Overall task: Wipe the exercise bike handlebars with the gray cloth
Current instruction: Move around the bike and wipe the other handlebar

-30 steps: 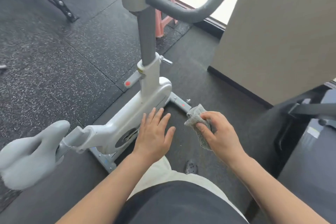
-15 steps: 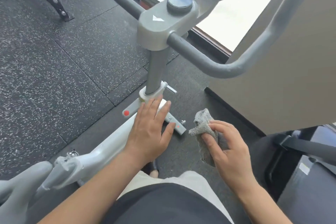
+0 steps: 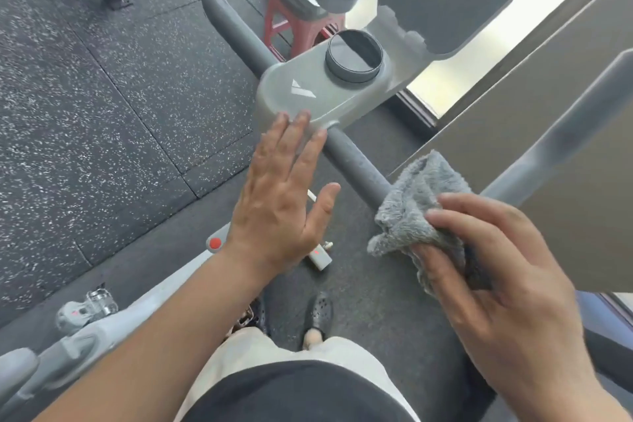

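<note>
The exercise bike's grey handlebar (image 3: 356, 161) runs from a pale console (image 3: 308, 96) down to the right, then bends up along the right side. A second branch curves off to the upper left. My right hand (image 3: 493, 271) grips the fluffy gray cloth (image 3: 418, 205), whose top edge lies against the bar near its bend. My left hand (image 3: 284, 202) is flat with fingers spread, its fingertips at the console's near edge, holding nothing.
A round dark knob (image 3: 354, 56) sits on the console, with a cup holder and tablet rest behind it. The white bike frame (image 3: 102, 329) runs to the lower left. A beige wall (image 3: 548, 120) stands close on the right. A red stool (image 3: 294, 24) stands beyond the bike.
Both hands have risen from near the bike frame to handlebar height. The cloth now reaches the right bar, and my left fingertips have come up to the console.
</note>
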`<state>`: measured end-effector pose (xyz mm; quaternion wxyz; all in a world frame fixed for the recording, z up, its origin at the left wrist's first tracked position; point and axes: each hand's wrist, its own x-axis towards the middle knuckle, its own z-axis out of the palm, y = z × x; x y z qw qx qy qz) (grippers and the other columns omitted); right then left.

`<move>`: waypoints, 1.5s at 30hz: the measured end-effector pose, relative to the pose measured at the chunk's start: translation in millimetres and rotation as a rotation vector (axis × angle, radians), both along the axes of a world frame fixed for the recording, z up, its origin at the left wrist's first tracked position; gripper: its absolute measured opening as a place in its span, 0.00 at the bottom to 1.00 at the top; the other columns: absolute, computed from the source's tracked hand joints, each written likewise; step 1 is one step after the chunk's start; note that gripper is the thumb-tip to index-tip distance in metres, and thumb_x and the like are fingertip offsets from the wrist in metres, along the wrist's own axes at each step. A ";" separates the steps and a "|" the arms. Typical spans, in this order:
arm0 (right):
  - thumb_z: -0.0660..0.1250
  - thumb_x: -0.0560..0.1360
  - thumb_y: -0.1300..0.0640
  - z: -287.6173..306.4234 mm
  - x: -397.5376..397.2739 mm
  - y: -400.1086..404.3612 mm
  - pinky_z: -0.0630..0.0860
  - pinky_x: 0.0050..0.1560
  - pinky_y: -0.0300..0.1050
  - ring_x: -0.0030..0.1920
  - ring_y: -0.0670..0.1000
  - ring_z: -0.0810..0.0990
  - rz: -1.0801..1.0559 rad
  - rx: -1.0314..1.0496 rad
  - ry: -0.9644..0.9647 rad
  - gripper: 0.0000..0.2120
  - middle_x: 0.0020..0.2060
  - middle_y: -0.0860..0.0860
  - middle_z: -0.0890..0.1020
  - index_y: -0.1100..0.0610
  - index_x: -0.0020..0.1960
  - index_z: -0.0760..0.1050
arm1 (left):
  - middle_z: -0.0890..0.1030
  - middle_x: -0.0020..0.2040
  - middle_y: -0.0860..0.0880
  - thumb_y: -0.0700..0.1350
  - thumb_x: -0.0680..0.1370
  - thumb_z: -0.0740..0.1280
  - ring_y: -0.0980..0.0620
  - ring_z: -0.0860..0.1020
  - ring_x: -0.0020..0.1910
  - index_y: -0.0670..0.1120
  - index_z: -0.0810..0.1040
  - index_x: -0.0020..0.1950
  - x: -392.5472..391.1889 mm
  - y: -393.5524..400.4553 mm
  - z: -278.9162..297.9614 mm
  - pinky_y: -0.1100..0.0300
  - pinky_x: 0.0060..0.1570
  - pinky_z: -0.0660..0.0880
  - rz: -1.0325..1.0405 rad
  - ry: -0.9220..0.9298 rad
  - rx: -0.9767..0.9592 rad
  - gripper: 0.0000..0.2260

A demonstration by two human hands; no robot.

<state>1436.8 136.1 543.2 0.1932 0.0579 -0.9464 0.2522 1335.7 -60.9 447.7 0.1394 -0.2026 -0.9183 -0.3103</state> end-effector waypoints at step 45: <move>0.60 0.74 0.40 3.0 -83.4 0.8 0.68 0.43 0.32 0.43 0.45 0.75 0.044 0.130 -0.577 0.15 0.41 0.44 0.80 0.47 0.51 0.77 | 0.72 0.71 0.37 0.49 0.80 0.63 0.36 0.61 0.76 0.43 0.76 0.70 -33.8 -13.3 -6.9 0.42 0.78 0.58 -0.019 0.070 0.140 0.20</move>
